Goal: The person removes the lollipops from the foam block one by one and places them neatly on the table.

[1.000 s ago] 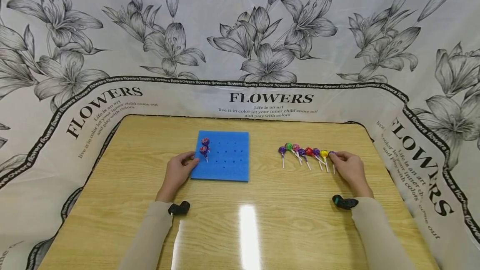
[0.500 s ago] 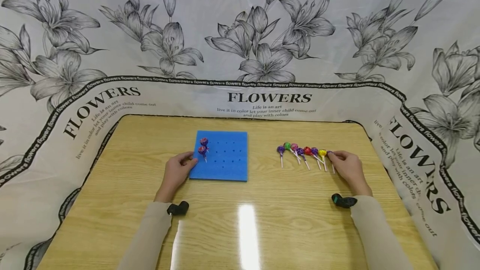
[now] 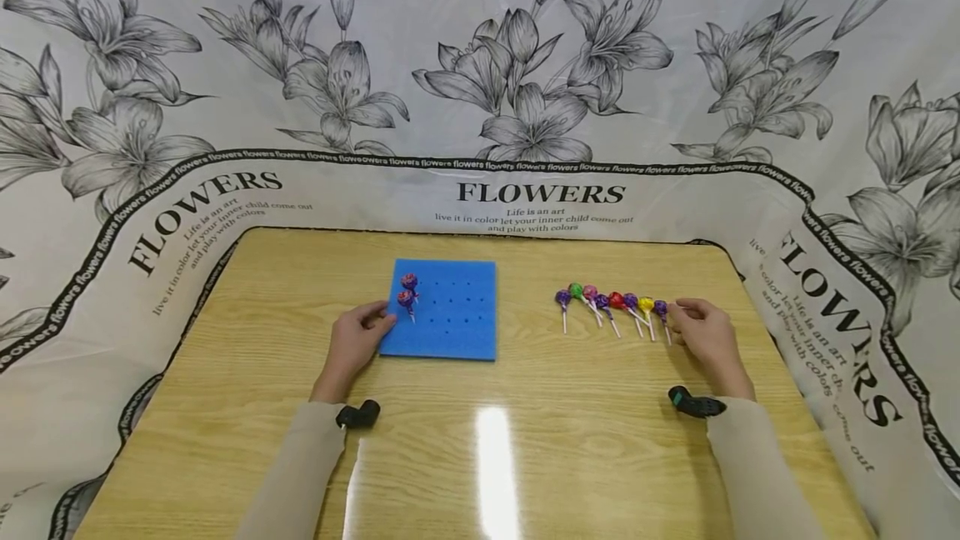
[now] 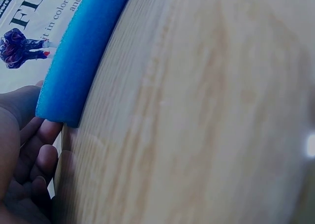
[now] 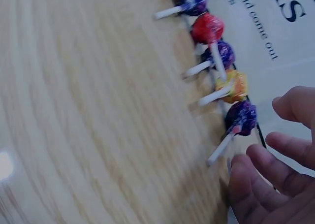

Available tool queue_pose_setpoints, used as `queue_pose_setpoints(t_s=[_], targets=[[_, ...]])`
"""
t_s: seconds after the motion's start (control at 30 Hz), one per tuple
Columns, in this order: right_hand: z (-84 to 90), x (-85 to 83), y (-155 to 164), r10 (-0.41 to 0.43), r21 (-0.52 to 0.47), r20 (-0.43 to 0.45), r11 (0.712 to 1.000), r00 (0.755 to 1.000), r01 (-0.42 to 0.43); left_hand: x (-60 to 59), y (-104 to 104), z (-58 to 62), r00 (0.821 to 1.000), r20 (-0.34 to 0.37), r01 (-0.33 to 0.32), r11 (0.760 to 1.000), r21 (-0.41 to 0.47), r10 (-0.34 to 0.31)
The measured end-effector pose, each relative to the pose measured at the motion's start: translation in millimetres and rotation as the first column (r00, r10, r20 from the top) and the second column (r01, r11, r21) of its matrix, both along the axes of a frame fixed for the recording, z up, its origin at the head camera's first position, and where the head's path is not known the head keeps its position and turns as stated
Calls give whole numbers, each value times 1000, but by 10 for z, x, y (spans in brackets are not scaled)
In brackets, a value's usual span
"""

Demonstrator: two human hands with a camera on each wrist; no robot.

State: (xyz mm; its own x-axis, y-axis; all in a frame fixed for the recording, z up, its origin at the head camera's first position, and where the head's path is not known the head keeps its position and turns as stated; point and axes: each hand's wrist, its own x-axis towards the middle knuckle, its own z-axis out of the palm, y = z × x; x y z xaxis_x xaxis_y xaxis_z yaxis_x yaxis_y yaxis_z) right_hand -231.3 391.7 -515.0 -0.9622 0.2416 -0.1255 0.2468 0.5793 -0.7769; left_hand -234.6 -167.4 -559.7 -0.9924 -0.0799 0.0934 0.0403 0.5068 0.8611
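My left hand (image 3: 357, 343) grips the left edge of a blue foam board (image 3: 467, 343) dotted with small holes. In the left wrist view the thumb lies over the board's side (image 4: 78, 61) and the other fingers curl at its lower corner. Two lollipops (image 3: 406, 298) with purple and red wrappers stand in the board near its left side. On the right, my right hand (image 3: 707, 335) is beside the end of a row of lollipops. Its fingers are spread and hold nothing, close to a purple lollipop (image 5: 241, 118) that lies on the table.
Several more lollipops lie in the row, among them a yellow one (image 3: 647, 305), a red one (image 3: 617, 300) and a green one (image 3: 576, 291). The wood-grain table (image 3: 585, 440) is enclosed by a flower-printed cloth (image 3: 375, 190) at the back and sides.
My right hand has let go of the purple lollipop at the row's right end and moved slightly right, fingers opening. My left hand and the foam board have stayed in place.
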Motion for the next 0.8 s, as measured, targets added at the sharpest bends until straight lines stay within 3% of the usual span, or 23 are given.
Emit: queue_pose_setpoints(t_s=[0.23,0.47,0.67,0.8], targets=[[128,5,-133,-41,100,-45,994,998,45,5,8,1,1000,-16,-7,1000,-4,7],[310,-99,-508,-29,129,-218,990,975,58,-9,16,-20,1000,-9,12,1000,0,-12],[378,-232,-916,18,66,-307,998,952,3,16,18,6,1000,9,11,1000,-2,-11],[328,-301,-1251,2,-81,-320,996,947,-30,14,13,20,1000,-2,3,1000,-8,-3]])
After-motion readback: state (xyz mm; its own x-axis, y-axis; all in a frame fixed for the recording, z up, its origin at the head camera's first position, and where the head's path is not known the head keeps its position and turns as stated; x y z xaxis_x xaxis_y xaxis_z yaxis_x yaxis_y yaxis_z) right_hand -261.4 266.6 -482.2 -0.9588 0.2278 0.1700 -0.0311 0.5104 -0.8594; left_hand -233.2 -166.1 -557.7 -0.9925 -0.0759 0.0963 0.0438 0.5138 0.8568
